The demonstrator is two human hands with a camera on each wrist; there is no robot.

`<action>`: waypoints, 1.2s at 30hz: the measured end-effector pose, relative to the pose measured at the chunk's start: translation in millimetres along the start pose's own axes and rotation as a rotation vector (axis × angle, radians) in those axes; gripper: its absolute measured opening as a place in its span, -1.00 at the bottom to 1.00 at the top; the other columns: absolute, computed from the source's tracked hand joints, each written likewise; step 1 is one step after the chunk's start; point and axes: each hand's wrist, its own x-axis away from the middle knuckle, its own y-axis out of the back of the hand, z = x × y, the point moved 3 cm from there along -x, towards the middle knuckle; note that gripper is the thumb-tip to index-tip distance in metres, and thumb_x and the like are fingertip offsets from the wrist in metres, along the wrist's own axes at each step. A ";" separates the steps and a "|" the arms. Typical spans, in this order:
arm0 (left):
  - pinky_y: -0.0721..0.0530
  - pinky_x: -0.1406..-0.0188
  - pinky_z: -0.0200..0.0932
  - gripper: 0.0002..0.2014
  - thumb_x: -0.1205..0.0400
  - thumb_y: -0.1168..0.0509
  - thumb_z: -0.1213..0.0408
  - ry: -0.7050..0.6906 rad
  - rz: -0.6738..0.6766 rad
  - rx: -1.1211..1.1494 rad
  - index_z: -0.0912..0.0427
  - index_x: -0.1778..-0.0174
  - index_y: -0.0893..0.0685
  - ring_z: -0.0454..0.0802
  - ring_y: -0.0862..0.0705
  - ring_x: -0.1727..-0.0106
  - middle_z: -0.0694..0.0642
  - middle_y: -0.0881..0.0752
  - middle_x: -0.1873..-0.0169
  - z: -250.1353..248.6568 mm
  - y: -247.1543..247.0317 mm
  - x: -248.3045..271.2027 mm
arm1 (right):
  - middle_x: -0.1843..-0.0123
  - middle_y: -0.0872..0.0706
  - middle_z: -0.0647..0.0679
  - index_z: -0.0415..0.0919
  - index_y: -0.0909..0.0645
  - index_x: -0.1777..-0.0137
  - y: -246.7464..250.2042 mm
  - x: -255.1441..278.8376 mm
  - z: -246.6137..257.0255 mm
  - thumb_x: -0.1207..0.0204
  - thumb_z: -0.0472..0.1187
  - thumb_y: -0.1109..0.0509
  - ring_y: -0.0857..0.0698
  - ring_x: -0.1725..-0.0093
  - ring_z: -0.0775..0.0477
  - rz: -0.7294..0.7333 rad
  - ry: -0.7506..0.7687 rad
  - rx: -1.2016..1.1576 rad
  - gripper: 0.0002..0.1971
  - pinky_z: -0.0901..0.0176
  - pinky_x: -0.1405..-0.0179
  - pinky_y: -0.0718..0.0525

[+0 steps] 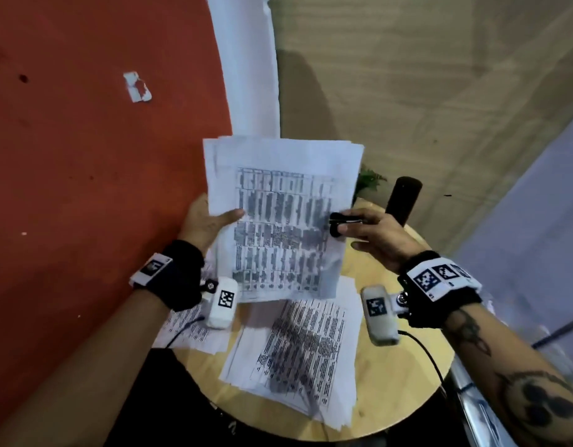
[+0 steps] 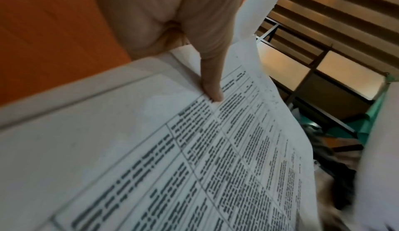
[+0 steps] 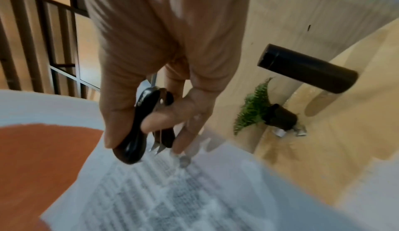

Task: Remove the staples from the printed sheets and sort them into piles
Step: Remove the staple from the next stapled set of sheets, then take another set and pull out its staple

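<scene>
A bundle of printed sheets (image 1: pixel 278 221) with a dark table of text is held up above the round wooden table (image 1: pixel 391 366). My left hand (image 1: pixel 207 221) grips the bundle's left edge, thumb (image 2: pixel 212 88) pressed on the top page (image 2: pixel 194 149). At the bundle's right edge my right hand (image 1: pixel 372 230) holds a black staple remover (image 1: pixel 341 222); its metal claws (image 3: pixel 157 147) point down at the paper (image 3: pixel 162 192). Two piles of printed sheets lie on the table below: a larger one (image 1: pixel 298 359) in the middle and a smaller one (image 1: pixel 188 327) at the left.
A black cylinder (image 1: pixel 402 198) stands at the table's far edge, with a small potted fern (image 3: pixel 259 111) on the floor beyond it. A red floor area (image 1: pixel 85 156) lies to the left. A metal chair frame (image 1: pixel 478 411) sits at the lower right.
</scene>
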 end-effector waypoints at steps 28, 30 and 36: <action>-0.51 -0.31 0.14 -0.57 -0.56 -0.31 0.49 0.501 -0.036 -1.028 0.43 -0.36 -0.46 0.41 -0.54 -0.31 0.47 -0.53 -0.33 222.6 120.9 -76.7 | 0.13 -0.73 -0.17 -0.27 -0.60 0.14 12.8 26.7 -275.4 -0.54 -0.32 -0.37 -0.69 0.15 -0.07 -0.503 -0.419 -0.152 -0.96 0.31 0.31 -0.69; -0.52 -0.32 0.18 -0.53 -0.55 -0.27 0.47 0.471 -0.084 -1.012 0.35 -0.40 -0.40 0.43 -0.54 -0.30 0.46 -0.52 -0.34 223.5 120.7 -75.3 | 0.15 -0.73 -0.16 -0.27 -0.60 0.15 12.5 26.4 -274.1 -0.53 -0.33 -0.37 -0.69 0.18 -0.05 -0.505 -0.417 -0.162 -0.96 0.40 0.40 -0.68; -0.47 -0.35 0.24 -0.48 -0.55 -0.37 0.36 0.203 -0.015 -0.980 0.28 -0.45 -0.46 0.39 -0.48 -0.36 0.44 -0.48 -0.35 207.1 45.8 -64.3 | 0.22 -0.69 -0.15 -0.27 -0.57 0.18 12.2 24.0 -272.8 -0.51 -0.30 -0.41 -0.65 0.24 -0.03 -0.508 -0.425 -0.148 -0.91 0.42 0.43 -0.66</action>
